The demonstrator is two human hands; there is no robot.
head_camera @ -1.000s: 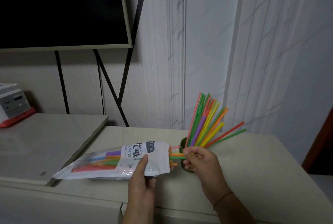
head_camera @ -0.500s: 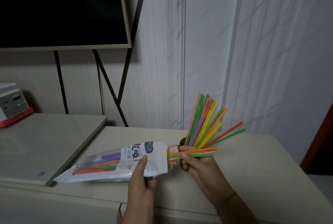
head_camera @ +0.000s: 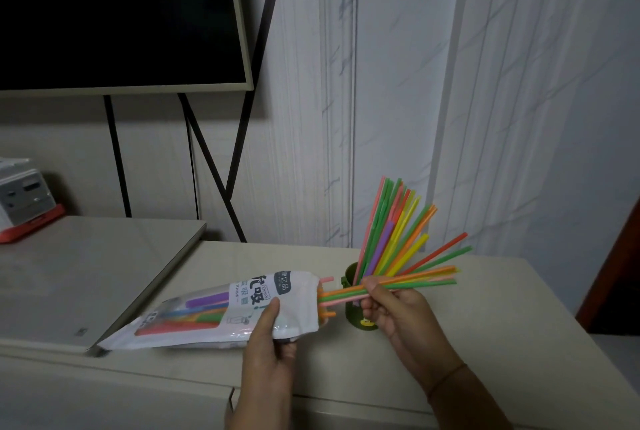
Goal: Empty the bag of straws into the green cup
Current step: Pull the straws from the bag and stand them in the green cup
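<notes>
Right hand (head_camera: 398,312) pinches a small bunch of loose straws (head_camera: 420,282) between thumb and curled fingers. The bunch's long axis is near-horizontal, running from the bag's mouth on the left out past the hand to the right. Its left ends sit at the mouth; can't tell if they're fully clear.

The green cup (head_camera: 352,275) stands upright on the counter (head_camera: 502,343), just behind and below the right hand and partly hidden by it. The bunch crosses in front of the rim. Judgement: the right hand is the nearer one, and the bunch must swing from flat to upright to drop in.

Left hand (head_camera: 266,336) grips the bag (head_camera: 294,305) near its mouth, thumb on top. The bag lies tilted, white with a clear window, several coloured straws inside. The cup already holds a fanned bundle of straws (head_camera: 391,232) leaning right: green, orange, yellow, pink, 1 purple.
</notes>
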